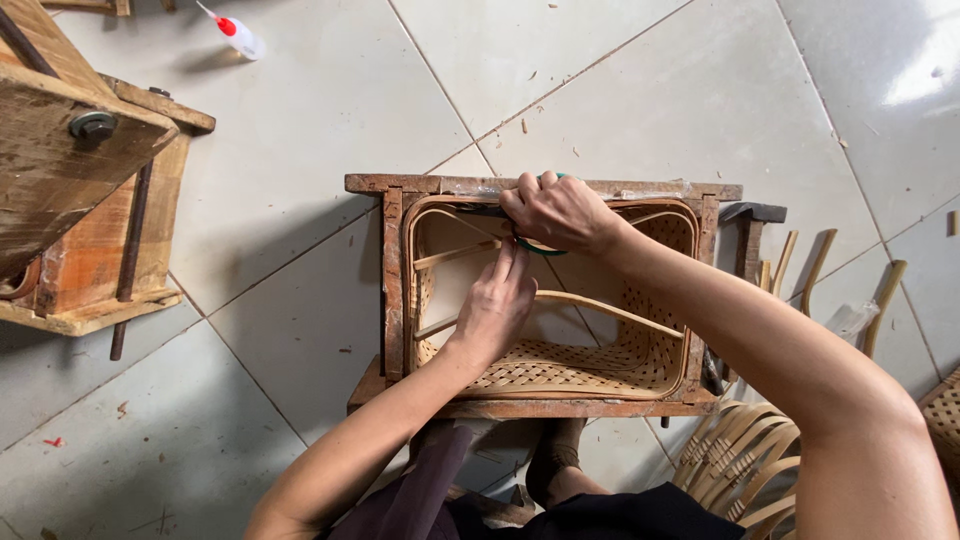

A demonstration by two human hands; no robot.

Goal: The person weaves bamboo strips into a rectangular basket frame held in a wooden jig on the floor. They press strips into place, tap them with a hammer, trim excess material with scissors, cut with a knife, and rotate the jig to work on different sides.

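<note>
Woven basket (560, 370) sits inside a wooden frame (392, 290) on the tiled floor (300, 150), long axis running left to right, open mouth facing up. The right hand (562, 212) is closed on a green roll (540, 245) at the far rim. The left hand (495, 305), just nearer, reaches inside, fingers pinching near that roll.

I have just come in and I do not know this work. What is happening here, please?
A person is working from above on a woven basket that sits inside a wooden frame on the tiled floor. The right hand presses at the far rim of the basket, with something green partly hidden under it. The left hand reaches inside, fingers up toward that same spot. A small glue bottle lies apart on the floor.
</note>
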